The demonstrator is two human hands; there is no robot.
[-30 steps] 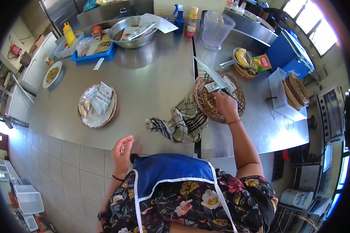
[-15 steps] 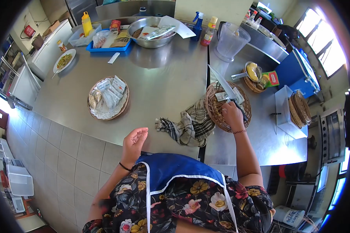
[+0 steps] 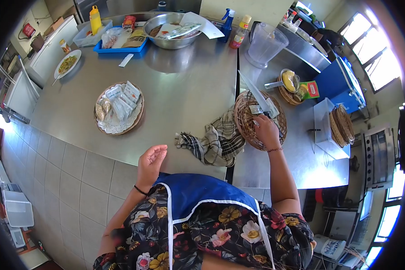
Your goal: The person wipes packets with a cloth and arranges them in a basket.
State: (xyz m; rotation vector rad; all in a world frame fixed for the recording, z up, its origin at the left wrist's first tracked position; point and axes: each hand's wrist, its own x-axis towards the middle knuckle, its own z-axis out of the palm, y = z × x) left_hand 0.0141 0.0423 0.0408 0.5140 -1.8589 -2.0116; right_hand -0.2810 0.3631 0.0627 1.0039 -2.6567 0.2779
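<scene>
My right hand point(image 3: 266, 133) is inside a round wicker basket point(image 3: 244, 124), its bent fingers pointing down beside small white packets point(image 3: 256, 109). What the fingertips grip is hidden. A large knife point(image 3: 255, 92) lies across this basket, blade pointing away, its dark handle close to my fingers. Held above the table's front edge, my left hand point(image 3: 152, 161) has loosely curved fingers and nothing in it. A checked cloth point(image 3: 218, 141) lies crumpled against the basket's left side. Farther left, a second basket point(image 3: 142, 112) lined with a white doily point(image 3: 117, 128) carries several clear packets point(image 3: 122, 105).
Toward the back stand a steel bowl point(image 3: 173, 43), a blue tray point(image 3: 121, 48), a blue spray bottle point(image 3: 226, 29) and a clear jug point(image 3: 266, 47). A plate of food point(image 3: 75, 55) is at the left. Right of me, a plastic bin point(image 3: 323, 130) contains stacked wicker baskets point(image 3: 341, 126).
The view has shifted slightly, moving the scene up and left in it. My right fingers have moved a little left within the basket, away from the knife handle. My left hand stays raised.
</scene>
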